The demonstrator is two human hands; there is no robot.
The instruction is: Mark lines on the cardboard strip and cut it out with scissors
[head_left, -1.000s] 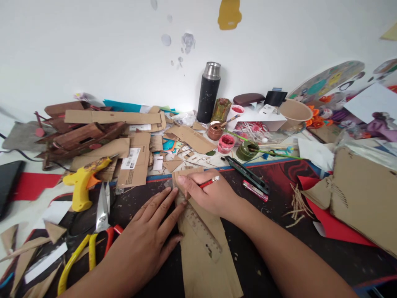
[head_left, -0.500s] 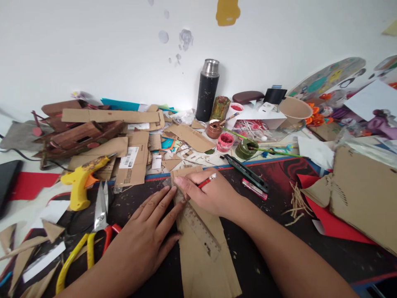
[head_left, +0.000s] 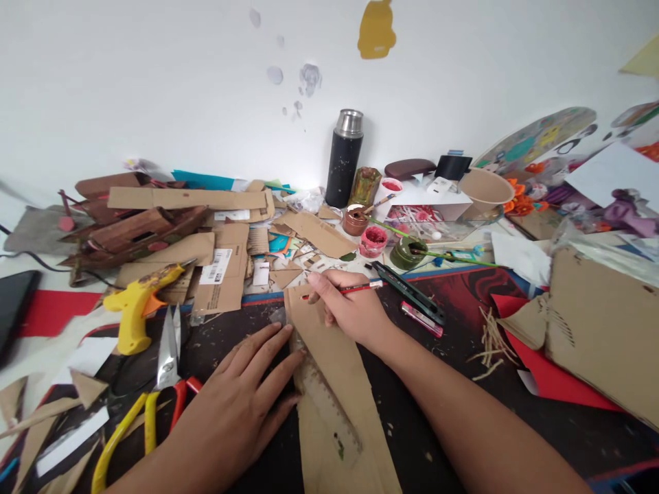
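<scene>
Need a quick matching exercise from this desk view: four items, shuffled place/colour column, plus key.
Items
1. pencil
2. ruler
3. hot glue gun
4. vacuum flask

Descriptions
A. black with a silver cap, upright near the wall
B. lying aslant on the cardboard strip
C. mostly yellow, beside the scissors
D. held in the right hand

Pairs: 1-D, 2-B, 3-C, 4-A

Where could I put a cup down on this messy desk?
Likeliest on the dark mat, between the right forearm and the red sheet; another fairly bare patch lies between the pink item and the beige strands. The left side is crowded with scissors, glue gun and scraps, the back with paint pots.
</scene>
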